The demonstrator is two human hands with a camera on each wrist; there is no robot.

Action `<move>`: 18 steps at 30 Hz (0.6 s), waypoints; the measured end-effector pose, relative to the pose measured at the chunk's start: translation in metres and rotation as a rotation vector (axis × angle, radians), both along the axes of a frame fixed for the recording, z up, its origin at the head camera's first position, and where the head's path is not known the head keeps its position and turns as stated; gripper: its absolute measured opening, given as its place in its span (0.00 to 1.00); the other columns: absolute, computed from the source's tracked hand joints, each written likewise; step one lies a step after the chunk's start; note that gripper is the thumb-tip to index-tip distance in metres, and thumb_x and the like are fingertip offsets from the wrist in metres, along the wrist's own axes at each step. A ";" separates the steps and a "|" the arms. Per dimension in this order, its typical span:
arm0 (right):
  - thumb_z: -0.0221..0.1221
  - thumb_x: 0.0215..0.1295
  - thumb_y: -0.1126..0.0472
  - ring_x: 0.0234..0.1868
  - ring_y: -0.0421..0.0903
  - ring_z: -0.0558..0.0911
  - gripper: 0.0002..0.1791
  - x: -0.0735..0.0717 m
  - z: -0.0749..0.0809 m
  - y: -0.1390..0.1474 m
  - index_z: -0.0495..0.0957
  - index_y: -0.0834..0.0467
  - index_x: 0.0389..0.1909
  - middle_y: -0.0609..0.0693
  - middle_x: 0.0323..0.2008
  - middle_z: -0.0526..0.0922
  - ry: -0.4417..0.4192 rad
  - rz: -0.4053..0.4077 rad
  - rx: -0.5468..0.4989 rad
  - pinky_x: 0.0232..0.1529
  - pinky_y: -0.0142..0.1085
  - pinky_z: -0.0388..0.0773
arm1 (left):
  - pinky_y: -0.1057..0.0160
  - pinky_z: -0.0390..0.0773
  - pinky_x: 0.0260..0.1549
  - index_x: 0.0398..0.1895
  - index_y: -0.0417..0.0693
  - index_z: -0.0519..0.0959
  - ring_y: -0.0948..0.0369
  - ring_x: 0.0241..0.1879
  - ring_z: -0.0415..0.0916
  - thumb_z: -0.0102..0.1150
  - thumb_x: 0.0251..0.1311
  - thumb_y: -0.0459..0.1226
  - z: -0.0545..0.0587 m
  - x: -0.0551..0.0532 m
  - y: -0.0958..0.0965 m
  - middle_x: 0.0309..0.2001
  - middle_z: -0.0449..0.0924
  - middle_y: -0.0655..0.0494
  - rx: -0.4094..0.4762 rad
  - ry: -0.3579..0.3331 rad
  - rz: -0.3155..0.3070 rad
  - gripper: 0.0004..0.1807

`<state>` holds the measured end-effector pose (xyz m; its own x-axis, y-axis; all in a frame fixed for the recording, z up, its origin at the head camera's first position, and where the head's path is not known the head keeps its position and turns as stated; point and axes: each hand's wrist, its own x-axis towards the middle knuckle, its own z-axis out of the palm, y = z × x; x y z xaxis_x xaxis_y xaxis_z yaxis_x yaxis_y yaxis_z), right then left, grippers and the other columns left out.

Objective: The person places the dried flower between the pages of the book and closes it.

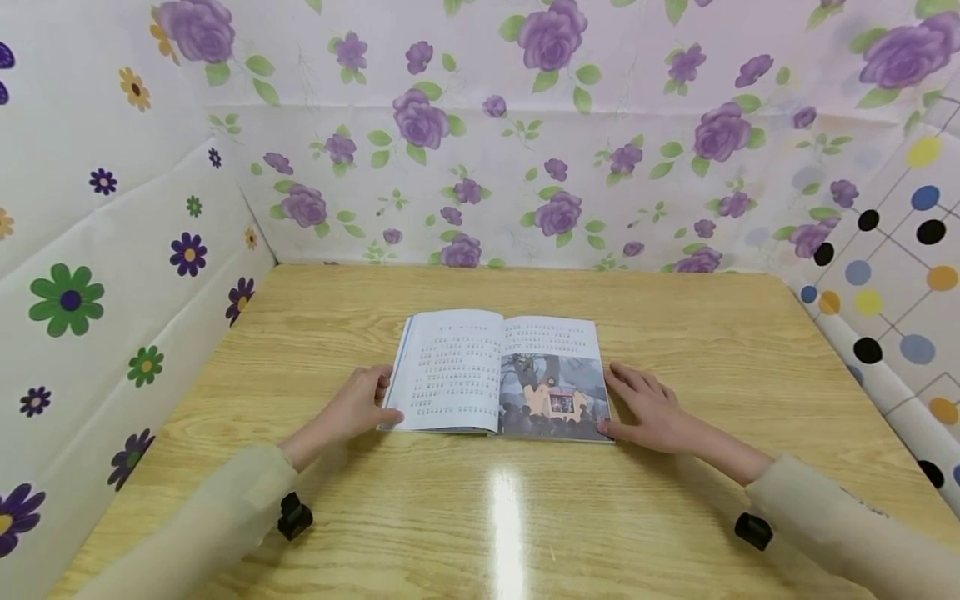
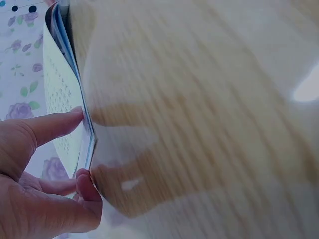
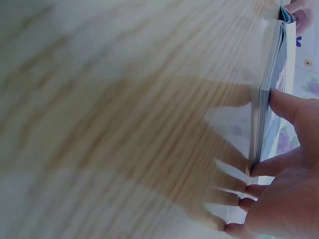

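Observation:
An open book [image 1: 457,371] lies on the wooden table, text on its left page and a dark illustration [image 1: 555,396] under a few lines of text on its right page. My left hand [image 1: 360,404] grips the book's left edge: the thumb [image 2: 67,122] lies on the page and the other fingers curl in at the edge, as the left wrist view shows. At the opposite side, my right hand [image 1: 648,408] rests with its thumb on the lower right corner of the picture. Its other fingers [image 3: 254,190] spread out beside the book's edge, with tips down at the tabletop.
The wooden table [image 1: 495,517] reaches around the book on every side and carries a bright glare in front. Behind it hangs a purple-flowered cloth [image 1: 465,150]. Patterned coverings also border the left and right sides. Small black devices [image 1: 295,517] sit at both sleeves.

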<state>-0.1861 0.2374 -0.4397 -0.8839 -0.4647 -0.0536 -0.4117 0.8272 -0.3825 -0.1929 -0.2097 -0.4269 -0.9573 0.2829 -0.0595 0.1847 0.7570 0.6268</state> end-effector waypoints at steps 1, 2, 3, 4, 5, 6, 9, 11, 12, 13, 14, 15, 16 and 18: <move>0.59 0.67 0.41 0.73 0.71 0.53 0.47 0.000 -0.001 0.000 0.54 0.65 0.76 0.67 0.76 0.51 -0.006 0.004 -0.004 0.61 0.74 0.52 | 0.65 0.67 0.36 0.62 0.21 0.66 0.56 0.37 0.66 0.73 0.48 0.30 -0.001 -0.001 0.000 0.37 0.72 0.44 0.011 -0.009 0.005 0.39; 0.59 0.67 0.41 0.73 0.71 0.52 0.47 0.001 -0.002 0.001 0.54 0.65 0.76 0.67 0.76 0.51 -0.014 0.008 -0.010 0.62 0.73 0.51 | 0.65 0.66 0.34 0.62 0.20 0.66 0.57 0.36 0.65 0.73 0.48 0.29 -0.001 -0.002 0.000 0.36 0.71 0.45 0.017 -0.019 0.007 0.39; 0.59 0.68 0.42 0.73 0.72 0.51 0.46 0.001 -0.003 0.001 0.53 0.65 0.76 0.67 0.76 0.50 -0.017 0.011 -0.013 0.62 0.73 0.50 | 0.66 0.66 0.34 0.62 0.20 0.65 0.57 0.35 0.65 0.73 0.47 0.29 -0.002 -0.003 0.000 0.35 0.71 0.45 0.026 -0.032 0.010 0.40; 0.58 0.68 0.42 0.73 0.72 0.50 0.46 0.000 -0.003 0.001 0.53 0.65 0.76 0.67 0.76 0.50 -0.019 0.013 -0.017 0.62 0.73 0.49 | 0.66 0.65 0.34 0.63 0.19 0.64 0.57 0.36 0.65 0.74 0.47 0.29 -0.002 -0.004 0.000 0.36 0.71 0.45 0.028 -0.041 0.014 0.41; 0.58 0.68 0.42 0.73 0.72 0.50 0.46 0.000 -0.003 0.001 0.53 0.65 0.76 0.68 0.76 0.49 -0.021 0.017 -0.022 0.62 0.73 0.49 | 0.66 0.65 0.35 0.64 0.19 0.62 0.57 0.36 0.65 0.74 0.47 0.29 -0.001 -0.005 0.001 0.37 0.71 0.45 0.028 -0.048 0.023 0.43; 0.58 0.68 0.42 0.73 0.72 0.50 0.46 -0.001 -0.003 0.001 0.53 0.65 0.76 0.68 0.76 0.49 -0.021 0.020 -0.026 0.62 0.73 0.49 | 0.66 0.66 0.36 0.65 0.19 0.61 0.56 0.38 0.65 0.74 0.47 0.29 -0.001 -0.006 0.001 0.38 0.71 0.44 0.027 -0.059 0.032 0.44; 0.58 0.68 0.42 0.73 0.73 0.50 0.47 -0.001 -0.003 0.002 0.53 0.66 0.76 0.68 0.76 0.49 -0.026 0.023 -0.029 0.62 0.74 0.48 | 0.64 0.66 0.39 0.67 0.20 0.60 0.55 0.41 0.65 0.74 0.46 0.30 -0.001 -0.007 0.002 0.43 0.72 0.42 0.029 -0.083 0.048 0.47; 0.59 0.68 0.42 0.73 0.73 0.50 0.47 -0.001 -0.003 0.002 0.53 0.66 0.75 0.69 0.76 0.49 -0.028 0.022 -0.032 0.62 0.74 0.48 | 0.64 0.67 0.41 0.68 0.21 0.59 0.53 0.43 0.66 0.74 0.46 0.29 0.000 -0.007 0.003 0.46 0.73 0.39 0.045 -0.100 0.064 0.47; 0.59 0.67 0.43 0.73 0.73 0.50 0.47 0.000 -0.003 0.002 0.53 0.66 0.75 0.69 0.76 0.49 -0.028 0.021 -0.032 0.62 0.74 0.48 | 0.63 0.68 0.43 0.68 0.21 0.59 0.53 0.44 0.67 0.73 0.46 0.29 0.000 -0.007 0.003 0.48 0.73 0.38 0.056 -0.111 0.072 0.47; 0.59 0.67 0.43 0.73 0.73 0.50 0.47 0.000 -0.002 0.001 0.53 0.66 0.75 0.69 0.76 0.49 -0.030 0.018 -0.033 0.62 0.74 0.48 | 0.62 0.69 0.43 0.68 0.22 0.59 0.52 0.45 0.67 0.73 0.46 0.28 0.000 -0.007 0.004 0.49 0.73 0.37 0.067 -0.122 0.077 0.46; 0.59 0.67 0.43 0.73 0.73 0.50 0.47 0.000 -0.002 0.001 0.53 0.66 0.75 0.69 0.76 0.49 -0.031 0.016 -0.034 0.62 0.74 0.48 | 0.61 0.70 0.45 0.68 0.22 0.58 0.52 0.45 0.68 0.72 0.47 0.28 0.000 -0.006 0.004 0.50 0.72 0.36 0.079 -0.133 0.084 0.46; 0.59 0.67 0.43 0.73 0.73 0.50 0.47 0.001 -0.002 0.001 0.53 0.66 0.75 0.68 0.76 0.49 -0.033 0.014 -0.038 0.62 0.74 0.48 | 0.60 0.71 0.46 0.68 0.22 0.58 0.51 0.47 0.68 0.72 0.47 0.27 0.000 -0.006 0.004 0.51 0.72 0.35 0.091 -0.144 0.093 0.46; 0.59 0.68 0.43 0.73 0.73 0.50 0.47 0.001 -0.001 0.001 0.53 0.66 0.76 0.68 0.76 0.49 -0.035 0.012 -0.039 0.63 0.74 0.48 | 0.59 0.71 0.48 0.68 0.23 0.58 0.51 0.48 0.68 0.72 0.47 0.27 0.000 -0.006 0.005 0.53 0.71 0.35 0.098 -0.157 0.102 0.45; 0.59 0.68 0.43 0.73 0.74 0.50 0.47 0.001 -0.001 0.000 0.53 0.66 0.75 0.68 0.76 0.49 -0.034 0.014 -0.044 0.63 0.74 0.48 | 0.57 0.70 0.50 0.67 0.24 0.59 0.50 0.50 0.66 0.71 0.48 0.28 -0.001 -0.006 0.004 0.55 0.68 0.35 0.108 -0.174 0.115 0.44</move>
<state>-0.1852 0.2379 -0.4404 -0.8753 -0.4795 -0.0627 -0.4092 0.8036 -0.4323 -0.1984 -0.2056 -0.4281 -0.9614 0.1865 -0.2022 -0.0169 0.6936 0.7202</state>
